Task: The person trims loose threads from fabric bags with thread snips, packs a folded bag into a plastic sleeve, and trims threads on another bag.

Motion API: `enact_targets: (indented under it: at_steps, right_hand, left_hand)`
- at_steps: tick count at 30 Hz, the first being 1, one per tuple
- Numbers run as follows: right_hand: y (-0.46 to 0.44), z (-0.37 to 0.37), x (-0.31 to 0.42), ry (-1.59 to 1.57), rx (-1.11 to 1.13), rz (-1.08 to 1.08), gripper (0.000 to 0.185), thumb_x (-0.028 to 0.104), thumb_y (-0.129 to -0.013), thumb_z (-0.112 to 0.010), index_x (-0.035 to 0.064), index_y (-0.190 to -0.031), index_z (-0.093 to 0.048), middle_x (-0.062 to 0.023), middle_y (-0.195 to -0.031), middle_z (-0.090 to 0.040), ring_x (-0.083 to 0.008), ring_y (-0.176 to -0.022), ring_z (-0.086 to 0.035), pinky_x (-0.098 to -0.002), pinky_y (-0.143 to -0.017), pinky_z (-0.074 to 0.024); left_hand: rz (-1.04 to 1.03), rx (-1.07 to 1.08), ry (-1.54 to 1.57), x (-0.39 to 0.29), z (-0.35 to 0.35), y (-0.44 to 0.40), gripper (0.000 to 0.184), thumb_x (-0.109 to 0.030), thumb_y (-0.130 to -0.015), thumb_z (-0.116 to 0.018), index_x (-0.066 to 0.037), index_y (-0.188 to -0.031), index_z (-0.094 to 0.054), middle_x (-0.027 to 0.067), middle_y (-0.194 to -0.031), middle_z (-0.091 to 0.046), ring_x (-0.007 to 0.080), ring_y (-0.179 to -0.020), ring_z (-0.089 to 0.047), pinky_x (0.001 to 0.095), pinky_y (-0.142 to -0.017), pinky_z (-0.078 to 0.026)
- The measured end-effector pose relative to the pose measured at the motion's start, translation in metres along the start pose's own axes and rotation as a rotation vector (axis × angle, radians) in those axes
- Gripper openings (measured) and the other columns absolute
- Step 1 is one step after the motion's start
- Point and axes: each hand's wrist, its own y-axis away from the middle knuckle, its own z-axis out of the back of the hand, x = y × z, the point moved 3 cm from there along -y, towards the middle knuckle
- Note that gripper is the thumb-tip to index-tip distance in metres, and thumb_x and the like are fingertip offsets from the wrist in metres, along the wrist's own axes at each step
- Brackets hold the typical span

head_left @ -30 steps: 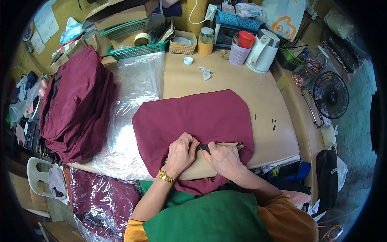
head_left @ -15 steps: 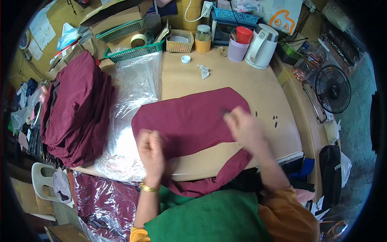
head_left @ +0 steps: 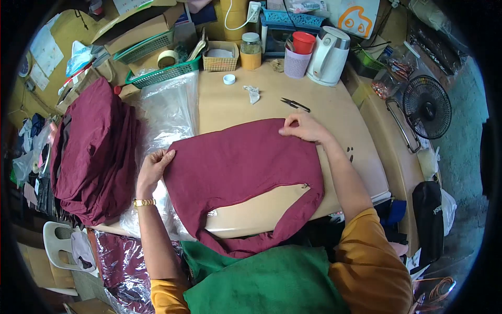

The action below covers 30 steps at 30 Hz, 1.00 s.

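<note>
A maroon cloth piece (head_left: pixel 240 157) lies spread on the table, with a strap-like band looping down over the front edge. My left hand (head_left: pixel 153 168) pinches its upper left corner between thumb and fingers. At the upper right corner, my right hand (head_left: pixel 304 126) is closed in a pinch on the cloth's edge. Just beyond that hand, black thread snips (head_left: pixel 296 104) rest on the tabletop. A small metallic bit (head_left: pixel 306 186) shows near the right end of the cloth's lower edge.
A tall pile of maroon cloth (head_left: pixel 94 152) stands on the left beside clear plastic sheets (head_left: pixel 167 115). Along the back are a green basket (head_left: pixel 167 73), a jar (head_left: pixel 251 51), a lilac cup (head_left: pixel 297 64) and a white kettle (head_left: pixel 328 55). A black fan (head_left: pixel 426 107) is at right.
My left hand has moved left and up to the cloth's corner. My right hand has moved up to the opposite corner, and the snips now lie on the table. The cloth's upper corners are spread.
</note>
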Motion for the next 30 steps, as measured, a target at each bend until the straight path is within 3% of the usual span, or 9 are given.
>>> enact_targets:
  at_steps: [2, 4, 8, 12, 14, 18, 23, 27, 30]
  right_hand:
    - [-0.001, 0.0, -0.001, 0.194, 0.092, 0.113, 0.037, 0.025, -0.078, -0.083, 0.004, -0.103, -0.067, -0.016, -0.108, -0.064, -0.0222, -0.102, -0.061, -0.0346, -0.085, -0.0477]
    - [-0.004, 0.004, -0.003, -0.08, 0.43, -0.266, 0.041, 0.02, -0.078, -0.084, 0.0041, -0.11, -0.063, -0.0074, -0.121, -0.059, -0.0144, -0.112, -0.053, -0.0315, -0.095, -0.0444]
    - [0.007, 0.01, 0.018, -0.332, 0.262, -0.138, 0.051, 0.012, -0.074, -0.084, 0.0034, -0.119, -0.061, -0.0083, -0.125, -0.06, -0.0178, -0.121, -0.053, -0.0318, -0.102, -0.0429]
    - [-0.003, 0.084, 0.098, -0.386, 0.07, 0.3, 0.081, 0.005, -0.07, -0.081, 0.0032, -0.143, -0.046, -0.0117, -0.144, -0.05, -0.0244, -0.136, -0.044, -0.0387, -0.118, -0.029]
    - [0.032, 0.14, 0.175, -0.216, -0.222, 0.481, 0.087, 0.0, -0.07, -0.078, 0.0037, -0.148, -0.041, -0.0122, -0.147, -0.047, -0.0242, -0.14, -0.04, -0.0368, -0.118, -0.0302]
    - [0.086, 0.195, 0.236, -0.277, -0.367, 0.74, 0.059, 0.003, -0.074, -0.073, -0.0023, -0.13, -0.056, -0.0099, -0.127, -0.061, -0.0192, -0.117, -0.058, -0.0302, -0.104, -0.042]
    - [0.11, 0.157, 0.154, 0.049, -0.06, 0.681, 0.026, -0.01, -0.07, -0.062, 0.0006, -0.093, -0.06, -0.0097, -0.091, -0.063, -0.0231, -0.108, -0.063, -0.0439, -0.102, -0.0459]
    - [0.138, 0.07, 0.086, 0.407, 0.094, 0.334, 0.015, -0.009, -0.077, -0.061, 0.0022, -0.087, -0.062, -0.0128, -0.096, -0.064, -0.03, -0.107, -0.063, -0.0432, -0.095, -0.0482]
    - [0.142, 0.042, 0.075, -0.092, -0.101, 0.199, 0.024, 0.002, -0.085, -0.065, 0.0054, -0.109, -0.064, -0.0147, -0.129, -0.059, -0.0308, -0.122, -0.055, -0.0511, -0.112, -0.0335]
  left_hand:
    - [0.082, 0.131, 0.101, 0.007, 0.008, -0.005, 0.027, -0.031, -0.094, -0.072, -0.009, -0.08, -0.066, -0.0084, -0.074, -0.057, 0.0019, -0.067, -0.046, 0.0209, -0.061, -0.037]
    - [0.082, 0.149, 0.223, -0.013, 0.002, 0.005, 0.026, -0.026, -0.093, -0.073, -0.011, -0.076, -0.063, -0.0094, -0.07, -0.056, 0.0023, -0.065, -0.048, 0.021, -0.061, -0.037]
    - [0.059, 0.241, 0.175, -0.04, 0.003, 0.012, 0.018, -0.019, -0.091, -0.075, -0.007, -0.08, -0.068, -0.0074, -0.074, -0.063, 0.0021, -0.065, -0.05, 0.0213, -0.062, -0.041]
    - [-0.515, -0.223, -0.037, -0.144, 0.024, 0.041, 0.01, -0.008, -0.089, -0.075, 0.0, -0.094, -0.073, -0.0015, -0.086, -0.071, 0.0052, -0.076, -0.06, 0.0213, -0.07, -0.049]
    - [-0.762, -0.338, 0.107, -0.196, 0.041, 0.068, 0.035, 0.0, -0.089, -0.071, 0.0, -0.123, -0.065, 0.0052, -0.105, -0.071, 0.0097, -0.093, -0.065, 0.0247, -0.088, -0.052]
    - [-1.05, -0.369, -0.003, -0.254, 0.048, 0.132, 0.051, 0.003, -0.089, -0.064, 0.0, -0.139, -0.052, 0.006, -0.108, -0.068, 0.0135, -0.098, -0.065, 0.0278, -0.093, -0.052]
    - [-0.856, -0.22, -0.407, -0.157, 0.014, 0.149, 0.018, 0.002, -0.061, -0.066, -0.005, -0.076, -0.073, 0.0055, -0.079, -0.064, 0.0199, -0.077, -0.057, 0.0321, -0.071, -0.044]
    - [-0.469, -0.043, -0.771, -0.073, -0.021, 0.149, 0.037, 0.009, -0.07, -0.059, -0.007, -0.099, -0.074, 0.0092, -0.096, -0.069, 0.0282, -0.1, -0.062, 0.0392, -0.091, -0.043]
    - [-0.496, -0.118, -0.687, -0.083, -0.046, 0.146, 0.044, 0.005, -0.083, -0.06, -0.009, -0.125, -0.065, 0.0152, -0.13, -0.062, 0.0353, -0.131, -0.052, 0.0483, -0.112, -0.033]
